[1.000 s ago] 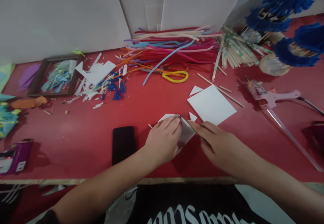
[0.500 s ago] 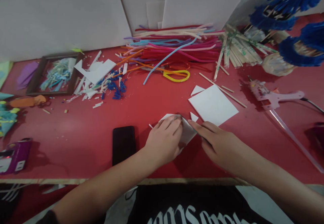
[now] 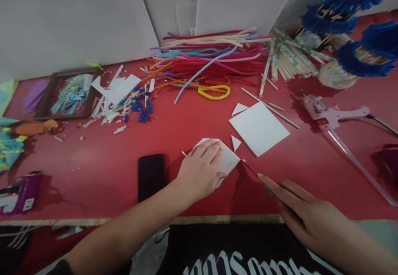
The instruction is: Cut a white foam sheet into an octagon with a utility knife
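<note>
My left hand (image 3: 200,169) presses down on a white board piece (image 3: 228,159) with cut corners, fingers together on top and the thumb at its lower edge. My right hand (image 3: 301,208), to the right and nearer me, is closed round a craft knife (image 3: 250,169). Only its thin dark blade and a bit of green handle show; the rest is hidden in the fingers. The blade's tip is close to the board's right corner, beside a tiny white scrap. A small white triangle (image 3: 235,143) lies just beyond that board, next to a white square board (image 3: 259,129).
A black phone (image 3: 151,177) lies left of my left hand. Farther back are yellow-handled scissors (image 3: 214,92), pipe cleaners (image 3: 214,59) and a brown frame (image 3: 66,115). A pink glue gun (image 3: 332,115) with its cord is at right. White offcuts (image 3: 120,90) lie at back left.
My right hand has drawn the knife back toward me and right, away from the top of the board. The left hand stays on the board.
</note>
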The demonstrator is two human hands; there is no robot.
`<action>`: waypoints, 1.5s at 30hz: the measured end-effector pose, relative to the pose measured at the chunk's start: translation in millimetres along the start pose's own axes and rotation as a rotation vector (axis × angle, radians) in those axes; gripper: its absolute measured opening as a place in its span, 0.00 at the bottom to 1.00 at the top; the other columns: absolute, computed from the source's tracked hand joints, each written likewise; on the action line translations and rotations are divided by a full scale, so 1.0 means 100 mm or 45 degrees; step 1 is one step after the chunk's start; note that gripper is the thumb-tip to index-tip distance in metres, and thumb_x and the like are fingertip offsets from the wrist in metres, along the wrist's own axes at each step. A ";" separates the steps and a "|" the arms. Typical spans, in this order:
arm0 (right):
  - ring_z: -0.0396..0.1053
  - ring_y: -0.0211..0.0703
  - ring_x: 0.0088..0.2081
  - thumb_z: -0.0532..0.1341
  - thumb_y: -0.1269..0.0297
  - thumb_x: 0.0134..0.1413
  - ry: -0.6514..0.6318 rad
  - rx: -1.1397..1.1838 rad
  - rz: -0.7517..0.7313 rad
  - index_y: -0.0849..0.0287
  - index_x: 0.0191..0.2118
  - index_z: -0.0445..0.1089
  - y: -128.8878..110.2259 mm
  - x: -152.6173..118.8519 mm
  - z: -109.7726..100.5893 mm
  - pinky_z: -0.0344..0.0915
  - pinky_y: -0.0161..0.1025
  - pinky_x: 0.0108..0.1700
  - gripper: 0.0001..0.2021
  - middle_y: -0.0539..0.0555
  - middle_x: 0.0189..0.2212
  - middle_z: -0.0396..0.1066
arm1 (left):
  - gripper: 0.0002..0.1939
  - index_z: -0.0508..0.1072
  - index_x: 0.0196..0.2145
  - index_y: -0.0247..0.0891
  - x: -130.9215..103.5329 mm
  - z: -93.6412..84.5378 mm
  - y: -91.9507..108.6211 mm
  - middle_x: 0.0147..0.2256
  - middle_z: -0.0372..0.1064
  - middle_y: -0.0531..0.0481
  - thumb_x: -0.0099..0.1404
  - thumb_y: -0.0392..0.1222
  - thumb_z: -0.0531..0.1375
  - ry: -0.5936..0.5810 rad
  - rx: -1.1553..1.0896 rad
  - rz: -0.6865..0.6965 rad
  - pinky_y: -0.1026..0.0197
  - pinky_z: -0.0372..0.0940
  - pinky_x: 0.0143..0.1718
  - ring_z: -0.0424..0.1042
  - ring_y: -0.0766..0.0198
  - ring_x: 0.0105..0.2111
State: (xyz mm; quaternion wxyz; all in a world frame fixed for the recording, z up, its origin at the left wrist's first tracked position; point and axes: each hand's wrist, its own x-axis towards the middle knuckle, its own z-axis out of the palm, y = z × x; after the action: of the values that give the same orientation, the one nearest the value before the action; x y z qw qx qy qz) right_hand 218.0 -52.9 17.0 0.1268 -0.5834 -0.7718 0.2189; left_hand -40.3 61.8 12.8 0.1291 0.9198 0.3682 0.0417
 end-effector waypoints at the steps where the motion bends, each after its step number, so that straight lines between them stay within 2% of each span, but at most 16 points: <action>1: 0.79 0.45 0.27 0.49 0.74 0.63 0.015 0.018 -0.012 0.59 0.65 0.70 0.02 -0.04 0.00 0.73 0.35 0.22 0.28 0.60 0.36 0.79 | 0.30 0.68 0.61 0.26 0.00 -0.01 0.00 0.62 0.68 0.33 0.69 0.48 0.65 0.002 0.001 0.003 0.47 0.63 0.66 0.64 0.46 0.66; 6: 0.82 0.47 0.38 0.52 0.70 0.67 0.065 0.176 0.008 0.56 0.66 0.69 0.07 -0.04 -0.10 0.78 0.37 0.34 0.25 0.62 0.44 0.80 | 0.31 0.69 0.61 0.28 0.01 -0.03 0.01 0.62 0.69 0.35 0.70 0.52 0.65 -0.018 0.089 -0.042 0.45 0.66 0.63 0.63 0.41 0.66; 12: 0.80 0.48 0.39 0.55 0.65 0.66 0.102 0.405 0.092 0.54 0.63 0.71 0.00 0.26 -0.17 0.78 0.41 0.40 0.23 0.60 0.42 0.80 | 0.32 0.71 0.60 0.28 -0.01 -0.12 0.12 0.60 0.70 0.35 0.68 0.53 0.67 -0.040 0.259 -0.283 0.44 0.71 0.54 0.68 0.38 0.58; 14: 0.80 0.51 0.41 0.58 0.61 0.63 0.123 0.522 0.176 0.55 0.63 0.71 0.01 0.36 -0.13 0.78 0.43 0.38 0.24 0.60 0.44 0.80 | 0.29 0.73 0.57 0.26 0.01 -0.18 0.15 0.56 0.72 0.32 0.67 0.51 0.68 -0.052 0.229 -0.386 0.42 0.71 0.52 0.70 0.37 0.55; 16: 0.80 0.51 0.35 0.61 0.58 0.59 0.108 0.721 0.320 0.56 0.61 0.71 0.02 0.43 -0.08 0.76 0.43 0.31 0.25 0.58 0.38 0.81 | 0.25 0.74 0.52 0.26 0.05 -0.23 0.16 0.52 0.72 0.30 0.66 0.48 0.70 -0.033 0.044 -0.485 0.38 0.70 0.52 0.69 0.35 0.54; 18: 0.75 0.45 0.24 0.63 0.58 0.57 0.059 1.026 0.470 0.57 0.57 0.71 0.01 0.51 -0.03 0.72 0.39 0.24 0.23 0.50 0.26 0.76 | 0.21 0.75 0.49 0.29 0.13 -0.24 0.13 0.51 0.73 0.31 0.64 0.44 0.71 0.000 -0.187 -0.523 0.35 0.68 0.54 0.69 0.35 0.55; 20: 0.70 0.40 0.19 0.65 0.58 0.55 0.007 1.355 0.552 0.56 0.52 0.71 -0.01 0.57 0.00 0.69 0.37 0.22 0.19 0.45 0.21 0.72 | 0.25 0.73 0.51 0.33 0.23 -0.20 0.06 0.52 0.73 0.35 0.61 0.45 0.73 0.034 -0.479 -0.517 0.37 0.67 0.55 0.70 0.39 0.55; 21: 0.70 0.39 0.19 0.66 0.57 0.54 -0.005 1.478 0.565 0.55 0.49 0.71 -0.03 0.61 0.01 0.68 0.36 0.21 0.17 0.45 0.22 0.72 | 0.30 0.71 0.54 0.35 0.28 -0.17 0.02 0.52 0.73 0.37 0.59 0.47 0.74 0.046 -0.661 -0.514 0.40 0.69 0.55 0.72 0.43 0.54; 23: 0.69 0.37 0.18 0.67 0.55 0.51 -0.028 1.611 0.564 0.55 0.46 0.70 -0.07 0.68 -0.01 0.66 0.35 0.18 0.18 0.48 0.27 0.75 | 0.37 0.67 0.59 0.37 0.37 -0.10 -0.05 0.54 0.74 0.36 0.57 0.47 0.75 0.106 -1.311 -0.564 0.45 0.71 0.52 0.76 0.48 0.51; 25: 0.69 0.37 0.16 0.68 0.54 0.49 -0.058 1.647 0.558 0.54 0.46 0.69 -0.11 0.73 -0.05 0.63 0.34 0.16 0.19 0.49 0.30 0.76 | 0.34 0.67 0.60 0.37 0.43 -0.06 -0.11 0.51 0.76 0.37 0.61 0.50 0.72 0.115 -1.645 -0.554 0.49 0.73 0.49 0.79 0.52 0.48; 26: 0.69 0.37 0.16 0.69 0.55 0.47 -0.084 1.668 0.558 0.54 0.45 0.69 -0.14 0.75 -0.08 0.62 0.34 0.15 0.19 0.49 0.30 0.76 | 0.31 0.69 0.59 0.37 0.46 -0.05 -0.12 0.49 0.78 0.38 0.64 0.51 0.70 0.106 -1.695 -0.537 0.51 0.74 0.47 0.80 0.54 0.46; 29: 0.69 0.38 0.16 0.70 0.57 0.45 -0.158 1.706 0.569 0.54 0.43 0.70 -0.18 0.79 -0.15 0.63 0.36 0.16 0.18 0.49 0.29 0.75 | 0.22 0.75 0.54 0.36 0.49 -0.05 -0.16 0.43 0.80 0.42 0.67 0.51 0.66 0.107 -1.712 -0.515 0.55 0.76 0.45 0.82 0.59 0.41; 32: 0.69 0.39 0.17 0.70 0.58 0.44 -0.127 1.676 0.600 0.55 0.43 0.71 -0.17 0.78 -0.16 0.64 0.37 0.17 0.19 0.50 0.29 0.76 | 0.18 0.78 0.51 0.36 0.52 -0.07 -0.23 0.41 0.81 0.43 0.68 0.49 0.66 0.156 -1.626 -0.540 0.56 0.76 0.43 0.82 0.59 0.39; 37: 0.68 0.37 0.20 0.70 0.61 0.44 0.200 1.601 0.711 0.53 0.43 0.70 -0.06 0.85 -0.07 0.66 0.35 0.21 0.18 0.46 0.27 0.73 | 0.08 0.81 0.44 0.39 0.62 -0.11 -0.34 0.43 0.81 0.45 0.69 0.37 0.63 0.245 -1.230 -0.539 0.54 0.73 0.49 0.80 0.59 0.43; 41: 0.67 0.36 0.20 0.71 0.60 0.39 0.404 1.599 0.825 0.53 0.35 0.69 0.03 1.02 -0.05 0.66 0.36 0.20 0.16 0.47 0.29 0.74 | 0.10 0.82 0.37 0.41 0.71 -0.12 -0.30 0.40 0.81 0.48 0.67 0.29 0.62 0.125 -0.893 -0.404 0.53 0.71 0.53 0.79 0.57 0.44; 45: 0.65 0.35 0.19 0.72 0.58 0.34 0.556 1.617 0.944 0.55 0.31 0.69 0.03 1.05 -0.06 0.66 0.36 0.19 0.16 0.50 0.30 0.76 | 0.11 0.80 0.44 0.38 0.75 -0.13 -0.21 0.44 0.78 0.44 0.72 0.31 0.57 0.031 -0.645 -0.346 0.51 0.69 0.54 0.77 0.55 0.47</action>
State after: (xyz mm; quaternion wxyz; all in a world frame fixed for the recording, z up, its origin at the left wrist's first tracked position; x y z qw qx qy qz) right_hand 193.7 49.1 14.5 0.5054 -0.6492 -0.2092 0.5285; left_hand -2.4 130.6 18.3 0.3546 0.8000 0.4674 0.1257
